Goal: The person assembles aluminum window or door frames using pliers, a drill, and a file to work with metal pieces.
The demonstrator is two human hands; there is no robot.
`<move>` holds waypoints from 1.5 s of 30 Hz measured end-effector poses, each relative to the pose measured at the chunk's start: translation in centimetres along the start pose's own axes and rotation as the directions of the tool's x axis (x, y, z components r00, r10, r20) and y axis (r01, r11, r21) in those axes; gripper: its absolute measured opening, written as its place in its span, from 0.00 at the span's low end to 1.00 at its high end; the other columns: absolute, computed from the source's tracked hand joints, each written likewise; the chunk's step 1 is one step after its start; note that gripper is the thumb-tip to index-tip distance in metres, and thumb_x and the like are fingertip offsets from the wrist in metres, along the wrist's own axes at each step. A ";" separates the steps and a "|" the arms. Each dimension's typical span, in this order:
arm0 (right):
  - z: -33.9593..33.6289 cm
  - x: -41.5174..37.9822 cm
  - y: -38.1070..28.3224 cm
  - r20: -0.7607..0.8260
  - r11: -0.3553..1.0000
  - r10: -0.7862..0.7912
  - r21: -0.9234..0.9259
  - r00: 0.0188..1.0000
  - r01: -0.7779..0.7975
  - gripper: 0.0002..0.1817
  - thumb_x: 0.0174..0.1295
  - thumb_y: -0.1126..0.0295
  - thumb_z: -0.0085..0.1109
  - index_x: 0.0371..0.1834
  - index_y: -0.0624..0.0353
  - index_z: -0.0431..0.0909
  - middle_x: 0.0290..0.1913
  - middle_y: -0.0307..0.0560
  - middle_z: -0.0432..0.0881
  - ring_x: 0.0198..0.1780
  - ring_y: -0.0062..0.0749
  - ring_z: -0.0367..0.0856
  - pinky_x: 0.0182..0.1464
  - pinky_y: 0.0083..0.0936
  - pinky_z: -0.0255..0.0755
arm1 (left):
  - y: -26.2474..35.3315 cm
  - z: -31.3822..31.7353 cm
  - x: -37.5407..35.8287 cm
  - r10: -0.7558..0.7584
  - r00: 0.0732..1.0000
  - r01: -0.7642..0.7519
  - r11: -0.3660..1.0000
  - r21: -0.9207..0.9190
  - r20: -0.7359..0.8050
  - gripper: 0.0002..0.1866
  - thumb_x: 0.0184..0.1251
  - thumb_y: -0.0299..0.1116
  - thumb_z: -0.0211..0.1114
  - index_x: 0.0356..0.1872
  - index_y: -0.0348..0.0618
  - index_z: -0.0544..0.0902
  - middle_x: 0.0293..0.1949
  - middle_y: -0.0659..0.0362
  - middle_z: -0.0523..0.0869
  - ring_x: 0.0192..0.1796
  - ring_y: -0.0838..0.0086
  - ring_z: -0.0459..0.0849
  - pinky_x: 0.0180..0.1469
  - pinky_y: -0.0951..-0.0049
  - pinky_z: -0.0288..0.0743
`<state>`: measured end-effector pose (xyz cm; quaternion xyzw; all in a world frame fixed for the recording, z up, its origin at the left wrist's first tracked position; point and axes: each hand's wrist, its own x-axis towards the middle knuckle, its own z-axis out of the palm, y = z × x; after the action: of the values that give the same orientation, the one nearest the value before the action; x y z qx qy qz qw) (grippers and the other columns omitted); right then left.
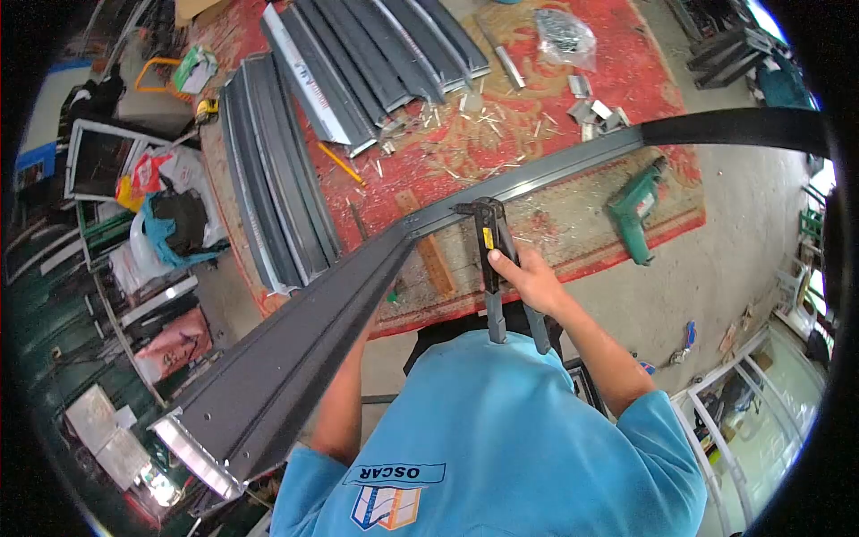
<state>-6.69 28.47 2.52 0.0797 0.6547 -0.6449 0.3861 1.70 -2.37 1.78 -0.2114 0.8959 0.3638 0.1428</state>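
My right hand (534, 282) is closed around a black hand riveter (490, 246), its thumb lying along the body below a yellow label. The riveter's nose points left and meets a dark grey metal frame (537, 176) near its corner joint. From that corner one long profile (286, 349) runs down to the lower left, its silvery end nearest me. My left forearm (340, 403) goes up behind this profile, which hides the left hand and its fingers. Beneath the corner, a wooden strip (436, 264) lies on the table.
A red patterned cloth (617, 36) covers the table. On it lie stacked grey profiles (358, 63), a green drill (637, 210), a yellow pencil (341, 164), a plastic bag of small parts (565, 40), metal offcuts (592, 116) and scattered thin pins. Plastic bags (174, 219) sit at left.
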 end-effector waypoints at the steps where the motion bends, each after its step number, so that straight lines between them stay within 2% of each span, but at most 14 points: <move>1: 0.2 0.3 -0.2 0.016 1.000 0.005 0.005 1.000 -0.005 0.24 0.73 0.51 0.54 0.47 0.66 0.76 0.34 0.42 0.82 0.36 0.24 0.79 0.42 0.26 0.75 | 2.1 -1.1 1.3 0.262 0.965 -0.256 0.934 0.249 0.009 0.38 0.57 0.28 0.76 0.70 0.45 0.69 0.61 0.53 0.78 0.63 0.67 0.76 0.62 0.65 0.73; 3: 0.6 0.7 -2.2 0.088 0.991 0.096 -0.104 0.991 -0.087 0.23 0.73 0.51 0.53 0.45 0.66 0.76 0.33 0.42 0.82 0.36 0.22 0.78 0.40 0.25 0.74 | 1.2 -0.2 4.4 0.488 0.868 -0.470 0.746 0.471 0.094 0.39 0.55 0.28 0.77 0.70 0.46 0.69 0.60 0.54 0.78 0.63 0.67 0.76 0.62 0.65 0.72; 4: 0.8 1.5 -0.8 0.098 0.985 0.112 -0.143 0.989 -0.097 0.23 0.73 0.51 0.54 0.45 0.67 0.76 0.33 0.42 0.82 0.36 0.23 0.79 0.39 0.26 0.75 | -2.5 2.2 6.3 0.379 0.926 -0.377 0.920 -0.110 -0.007 0.39 0.54 0.30 0.78 0.69 0.45 0.70 0.59 0.52 0.79 0.63 0.64 0.76 0.63 0.64 0.72; 5: 0.9 1.8 -0.8 0.105 0.985 0.119 -0.140 0.987 -0.104 0.23 0.73 0.51 0.54 0.45 0.67 0.76 0.33 0.42 0.82 0.36 0.23 0.79 0.39 0.26 0.75 | -4.6 3.6 7.4 0.224 0.974 -0.184 0.728 -0.661 -0.025 0.39 0.54 0.32 0.78 0.68 0.44 0.70 0.57 0.51 0.79 0.63 0.62 0.76 0.64 0.64 0.72; 8: 1.6 3.0 -0.9 0.200 0.982 0.151 -0.146 0.968 -0.123 0.24 0.73 0.51 0.54 0.41 0.67 0.76 0.32 0.41 0.81 0.34 0.24 0.80 0.36 0.29 0.75 | 1.2 1.6 7.5 0.182 0.927 -0.037 0.915 -0.402 0.328 0.38 0.55 0.36 0.78 0.67 0.43 0.71 0.58 0.48 0.78 0.62 0.57 0.78 0.65 0.62 0.72; 9: 1.8 3.4 -0.8 0.205 0.982 0.158 -0.139 0.966 -0.131 0.24 0.73 0.51 0.54 0.41 0.67 0.76 0.32 0.41 0.81 0.34 0.24 0.80 0.36 0.29 0.75 | 1.1 2.0 8.0 0.172 0.927 -0.027 0.918 -0.396 0.334 0.38 0.55 0.36 0.78 0.67 0.43 0.71 0.58 0.48 0.78 0.62 0.57 0.78 0.65 0.62 0.72; 11: 1.9 3.9 -0.6 0.234 0.985 0.169 -0.074 0.957 -0.155 0.26 0.73 0.49 0.54 0.40 0.67 0.77 0.25 0.40 0.74 0.32 0.24 0.70 0.36 0.32 0.70 | 0.4 3.1 8.6 0.484 0.871 -0.480 0.875 -0.062 0.084 0.35 0.54 0.35 0.78 0.64 0.42 0.74 0.57 0.48 0.79 0.61 0.55 0.78 0.64 0.61 0.73; 15: 2.3 4.8 0.3 0.228 0.994 0.060 0.071 0.972 -0.078 0.25 0.74 0.50 0.52 0.38 0.67 0.76 0.25 0.39 0.73 0.31 0.24 0.69 0.35 0.32 0.69 | -1.7 3.3 9.8 0.513 0.833 -0.541 0.834 0.108 0.208 0.33 0.52 0.38 0.78 0.60 0.41 0.77 0.56 0.48 0.81 0.61 0.54 0.79 0.65 0.59 0.72; 20: 1.4 5.7 -0.6 0.320 0.986 0.157 -0.100 0.934 -0.132 0.25 0.75 0.50 0.51 0.37 0.66 0.74 0.26 0.40 0.75 0.31 0.22 0.70 0.35 0.31 0.70 | -1.4 3.3 9.7 0.565 0.822 -0.561 0.781 0.272 0.071 0.31 0.50 0.44 0.79 0.56 0.46 0.80 0.54 0.53 0.84 0.57 0.56 0.81 0.62 0.58 0.72; 23: 1.4 6.0 -0.5 0.343 0.991 0.126 0.005 0.931 -0.136 0.28 0.74 0.47 0.52 0.42 0.68 0.76 0.29 0.40 0.78 0.32 0.21 0.72 0.35 0.27 0.71 | -1.3 3.2 10.0 0.565 0.819 -0.569 0.774 0.277 0.103 0.26 0.56 0.41 0.68 0.58 0.46 0.80 0.54 0.58 0.85 0.57 0.68 0.81 0.58 0.62 0.64; 33: 1.2 7.7 0.5 0.394 0.986 0.148 -0.130 0.907 -0.105 0.28 0.73 0.45 0.51 0.38 0.66 0.76 0.26 0.41 0.76 0.31 0.26 0.72 0.36 0.33 0.70 | 0.2 2.6 10.0 0.606 0.777 -0.623 0.700 0.350 0.170 0.22 0.56 0.38 0.68 0.53 0.46 0.82 0.52 0.62 0.85 0.56 0.70 0.81 0.58 0.62 0.63; 36: 1.4 8.4 2.3 0.456 0.975 0.164 0.059 0.875 -0.214 0.29 0.70 0.43 0.56 0.41 0.65 0.77 0.30 0.42 0.80 0.35 0.25 0.79 0.40 0.30 0.77 | 0.3 2.7 9.8 0.542 0.831 -0.553 0.783 0.283 0.125 0.22 0.54 0.38 0.68 0.52 0.46 0.82 0.50 0.61 0.85 0.55 0.68 0.82 0.58 0.62 0.64; 42: 2.3 8.2 0.8 0.479 0.965 0.260 -0.149 0.839 -0.214 0.32 0.59 0.38 0.67 0.35 0.64 0.79 0.27 0.45 0.81 0.32 0.29 0.82 0.37 0.31 0.78 | 0.6 3.0 9.8 0.551 0.833 -0.548 0.804 0.231 0.054 0.22 0.52 0.38 0.68 0.51 0.45 0.82 0.47 0.59 0.86 0.51 0.65 0.83 0.58 0.61 0.66; 45: 3.5 7.6 -0.6 0.293 0.957 0.232 -0.237 0.927 -0.165 0.33 0.57 0.39 0.68 0.31 0.65 0.80 0.25 0.46 0.81 0.30 0.29 0.82 0.35 0.32 0.77 | 0.2 3.2 9.8 0.583 0.811 -0.568 0.768 0.296 0.045 0.22 0.52 0.38 0.68 0.51 0.45 0.82 0.47 0.59 0.86 0.51 0.65 0.83 0.58 0.61 0.66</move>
<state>-10.92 22.25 -1.19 0.0000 0.6363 -0.5345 0.5563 -6.60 -2.70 -4.32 0.0879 0.9646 0.2464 0.0325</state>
